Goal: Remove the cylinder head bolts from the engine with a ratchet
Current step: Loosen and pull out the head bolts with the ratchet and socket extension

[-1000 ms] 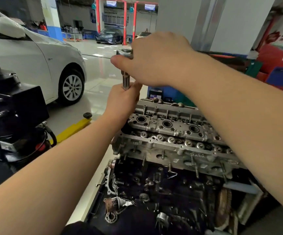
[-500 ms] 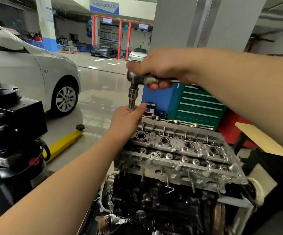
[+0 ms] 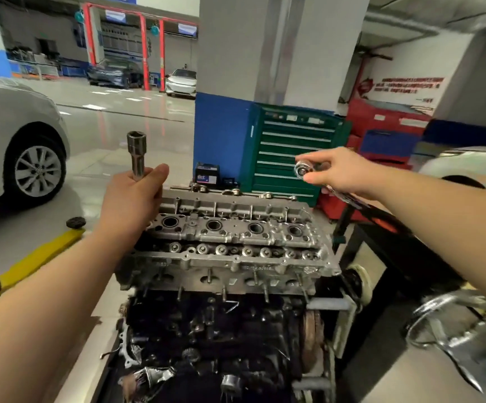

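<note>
Cylinder head (image 3: 236, 245) sits atop the engine below your hands. Your left hand (image 3: 131, 199) grips a long socket (image 3: 137, 154) upright; your right hand (image 3: 340, 173) pinches the ratchet (image 3: 304, 170), apart from it. Rejoin them, then seat on a bolt. Green tool cabinet (image 3: 291, 149) stands behind.

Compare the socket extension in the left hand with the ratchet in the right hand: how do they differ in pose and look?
The socket extension stands upright, open end up, above the left hand; the ratchet lies slanted, head up and handle running down-right through the right hand. The extension is dull dark grey; the ratchet is bright and shiny. The extension is over the cylinder head's left end; the ratchet is out past its right end. Both are gripped, apart from each other and off the engine.
</note>
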`<move>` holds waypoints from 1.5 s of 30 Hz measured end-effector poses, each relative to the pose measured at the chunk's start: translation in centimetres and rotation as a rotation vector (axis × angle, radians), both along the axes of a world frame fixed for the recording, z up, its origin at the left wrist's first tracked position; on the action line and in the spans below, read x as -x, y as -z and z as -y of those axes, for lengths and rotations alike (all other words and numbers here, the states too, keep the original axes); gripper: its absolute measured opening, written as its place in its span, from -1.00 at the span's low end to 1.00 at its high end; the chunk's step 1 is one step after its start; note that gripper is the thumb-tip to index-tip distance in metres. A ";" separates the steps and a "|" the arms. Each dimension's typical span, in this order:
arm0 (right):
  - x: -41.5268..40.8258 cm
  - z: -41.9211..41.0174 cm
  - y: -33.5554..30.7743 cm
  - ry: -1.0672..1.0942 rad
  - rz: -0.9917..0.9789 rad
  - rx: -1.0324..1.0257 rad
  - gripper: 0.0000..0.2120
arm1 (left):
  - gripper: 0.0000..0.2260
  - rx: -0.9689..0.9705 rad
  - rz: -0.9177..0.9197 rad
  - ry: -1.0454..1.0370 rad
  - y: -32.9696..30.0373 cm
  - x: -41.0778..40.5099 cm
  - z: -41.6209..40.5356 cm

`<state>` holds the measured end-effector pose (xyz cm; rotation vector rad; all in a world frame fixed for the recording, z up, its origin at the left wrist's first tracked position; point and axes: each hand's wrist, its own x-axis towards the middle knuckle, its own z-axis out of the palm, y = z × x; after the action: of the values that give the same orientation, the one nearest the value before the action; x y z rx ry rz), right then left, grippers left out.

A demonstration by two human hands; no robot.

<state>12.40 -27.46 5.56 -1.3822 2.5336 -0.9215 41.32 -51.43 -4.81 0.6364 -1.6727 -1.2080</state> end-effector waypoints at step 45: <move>11.9 -12.0 17.0 0.586 -0.577 -0.251 -0.53 | -0.52 -0.228 -0.385 0.304 -10.6 1.1 -7.7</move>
<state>0.46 -15.44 -11.48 -0.9321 3.4407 -0.2305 40.24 -43.72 5.82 0.2617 -1.3457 -1.6400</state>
